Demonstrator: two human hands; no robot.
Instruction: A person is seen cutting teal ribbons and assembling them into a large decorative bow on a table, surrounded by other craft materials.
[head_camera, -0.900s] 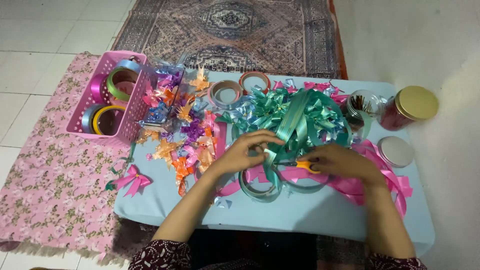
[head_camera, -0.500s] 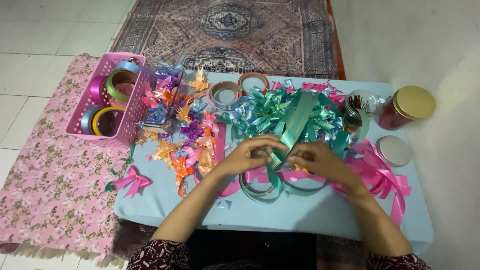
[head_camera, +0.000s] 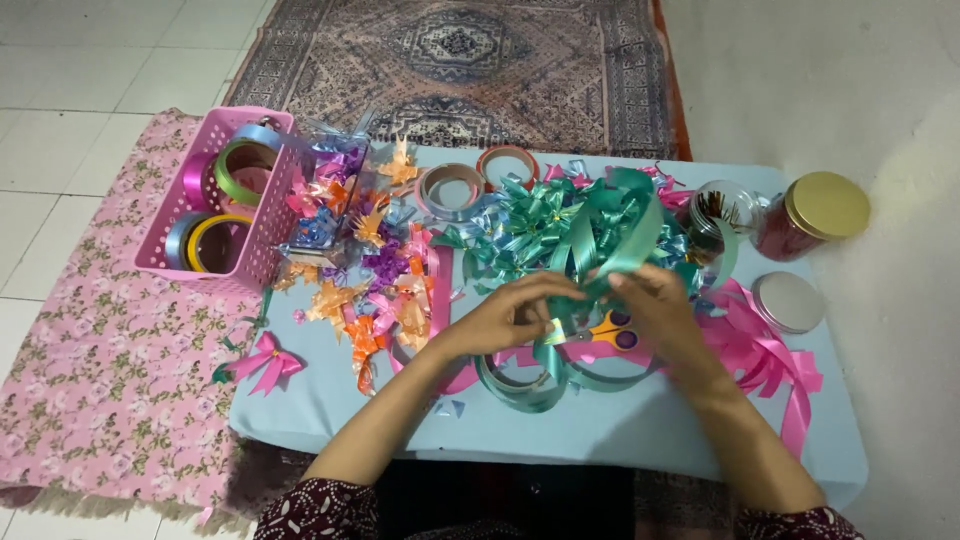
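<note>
From the head camera, our left hand (head_camera: 500, 318) and right hand (head_camera: 655, 305) pinch shut on the shiny teal plastic ribbon (head_camera: 600, 245) above the pale blue counter (head_camera: 600, 430); we judge a loop half-folded; next needs steady fingertip tension.

Pink basket (head_camera: 250, 262) holding ribbon rolls (head_camera: 240, 170); gold-lidded jar (head_camera: 812, 213); pink bow (head_camera: 262, 362); patterned rug (head_camera: 470, 60).

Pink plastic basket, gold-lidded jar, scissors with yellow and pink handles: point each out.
pink plastic basket (head_camera: 262, 258), head view, front wall.
gold-lidded jar (head_camera: 826, 204), head view, lid top.
scissors with yellow and pink handles (head_camera: 612, 331), head view, handles.
</note>
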